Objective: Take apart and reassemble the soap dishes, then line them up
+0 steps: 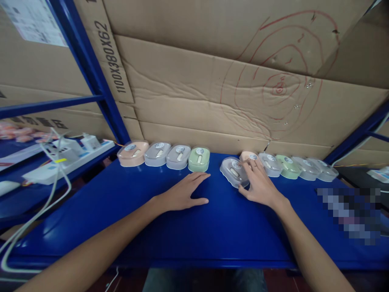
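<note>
My right hand (259, 184) grips a grey lidded plastic box (231, 173), thumb at its front and fingers over its right side. This box sits turned at an angle, in front of a pink box (246, 155) that my fingers partly cover. My left hand (184, 192) hovers low over the blue table (212, 231), empty, thumb and fingers apart, just in front of a green box (199, 160). Left of the green one stand two greyish boxes (178, 159) and a pink box (133, 155). All have clear lids with round labels.
Rightward along the back edge continue a grey box (270, 166), a green box (288, 168) and two more grey ones. A cardboard wall (182, 89) rises behind. White power strips (68, 162) and cables lie at left. A pixelated patch covers something at right.
</note>
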Motion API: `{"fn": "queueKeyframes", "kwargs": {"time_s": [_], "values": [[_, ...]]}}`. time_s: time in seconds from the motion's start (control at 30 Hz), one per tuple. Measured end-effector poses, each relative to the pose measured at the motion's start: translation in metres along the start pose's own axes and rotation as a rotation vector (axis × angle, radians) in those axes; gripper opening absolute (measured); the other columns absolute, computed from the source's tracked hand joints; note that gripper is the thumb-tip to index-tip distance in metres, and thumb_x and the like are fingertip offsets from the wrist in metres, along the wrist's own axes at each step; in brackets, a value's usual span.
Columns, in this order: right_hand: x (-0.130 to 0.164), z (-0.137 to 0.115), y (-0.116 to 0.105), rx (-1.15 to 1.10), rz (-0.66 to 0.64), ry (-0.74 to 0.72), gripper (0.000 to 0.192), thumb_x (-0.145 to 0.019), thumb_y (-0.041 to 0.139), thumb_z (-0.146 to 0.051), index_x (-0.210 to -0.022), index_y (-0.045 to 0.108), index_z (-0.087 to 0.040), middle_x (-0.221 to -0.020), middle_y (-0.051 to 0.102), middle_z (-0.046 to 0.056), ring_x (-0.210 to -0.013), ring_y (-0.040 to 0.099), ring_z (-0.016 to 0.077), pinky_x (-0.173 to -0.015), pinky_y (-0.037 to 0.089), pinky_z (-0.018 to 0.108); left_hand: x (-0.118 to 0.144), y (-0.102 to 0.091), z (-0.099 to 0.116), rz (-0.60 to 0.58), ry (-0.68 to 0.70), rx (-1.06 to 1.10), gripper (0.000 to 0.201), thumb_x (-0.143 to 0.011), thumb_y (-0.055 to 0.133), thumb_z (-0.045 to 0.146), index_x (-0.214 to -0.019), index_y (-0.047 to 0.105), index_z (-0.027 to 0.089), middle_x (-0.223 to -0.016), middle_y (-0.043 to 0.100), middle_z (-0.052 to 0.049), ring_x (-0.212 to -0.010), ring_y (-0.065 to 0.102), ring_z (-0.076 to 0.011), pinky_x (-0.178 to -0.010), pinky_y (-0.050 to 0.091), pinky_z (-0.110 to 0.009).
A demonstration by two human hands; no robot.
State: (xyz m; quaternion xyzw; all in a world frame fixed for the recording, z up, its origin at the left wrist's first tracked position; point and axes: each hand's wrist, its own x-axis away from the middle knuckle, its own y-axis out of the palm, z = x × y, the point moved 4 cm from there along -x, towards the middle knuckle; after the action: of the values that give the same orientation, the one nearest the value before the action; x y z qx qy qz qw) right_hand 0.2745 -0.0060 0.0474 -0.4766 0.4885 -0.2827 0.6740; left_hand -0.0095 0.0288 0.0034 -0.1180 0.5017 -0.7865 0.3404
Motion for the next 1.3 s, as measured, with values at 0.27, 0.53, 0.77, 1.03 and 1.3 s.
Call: {"fn": "queueKeyframes", "kwargs": {"time_s": [0.27,0.53,0.77,1.03,1.3], "values": [[-0.005,0.006,0.014,-0.009,0.019,-0.038,0.051,-0.102,0.059,-0.033,-0.150,0.058,-0.015,-0.145,0.060,0.023,-0.141,0.053,0.0417,-0.118,0.045,0.058,0.000,-0.003,0.004,0.018,0.030,-0.024,0.080,-0.101,0.071,0.061,-0.168,0.043,0.027,-0.172,0.047,-0.014,-0.158,0.046,-0.0368,-0.129,0.042,-0.056],[-0.008,-0.005,0.032,0.139,0.089,0.025,0.059,-0.102,0.060,-0.038,-0.154,0.058,-0.009,-0.148,0.059,0.028,-0.141,0.049,0.0483,-0.115,0.044,0.064,0.001,-0.002,0.002,0.069,0.074,-0.041,0.077,-0.102,0.069,0.063,-0.167,0.044,0.030,-0.170,0.050,-0.013,-0.156,0.050,-0.0365,-0.127,0.045,-0.055],[-0.011,-0.014,0.038,0.167,0.077,-0.023,0.060,-0.106,0.053,-0.037,-0.159,0.054,-0.007,-0.154,0.058,0.026,-0.142,0.049,0.0446,-0.118,0.041,0.060,0.001,-0.002,0.004,0.041,0.055,-0.038,0.078,-0.102,0.069,0.063,-0.167,0.045,0.029,-0.172,0.048,-0.013,-0.157,0.048,-0.0371,-0.129,0.043,-0.056],[-0.017,-0.011,0.050,0.199,0.032,0.012,0.076,-0.109,0.044,-0.054,-0.170,0.037,-0.008,-0.171,0.045,0.027,-0.153,0.040,0.0468,-0.122,0.034,0.064,-0.001,-0.002,0.005,0.024,0.030,-0.031,0.080,-0.102,0.067,0.065,-0.168,0.042,0.028,-0.172,0.047,-0.014,-0.158,0.046,-0.0373,-0.130,0.040,-0.056],[-0.018,-0.008,0.054,0.152,0.024,0.011,0.080,-0.109,0.042,-0.057,-0.169,0.035,-0.004,-0.174,0.039,0.029,-0.160,0.034,0.0461,-0.125,0.030,0.065,0.000,-0.004,0.006,0.046,-0.005,-0.009,0.077,-0.104,0.064,0.064,-0.168,0.041,0.029,-0.173,0.046,-0.014,-0.158,0.047,-0.0366,-0.128,0.043,-0.054]]}}
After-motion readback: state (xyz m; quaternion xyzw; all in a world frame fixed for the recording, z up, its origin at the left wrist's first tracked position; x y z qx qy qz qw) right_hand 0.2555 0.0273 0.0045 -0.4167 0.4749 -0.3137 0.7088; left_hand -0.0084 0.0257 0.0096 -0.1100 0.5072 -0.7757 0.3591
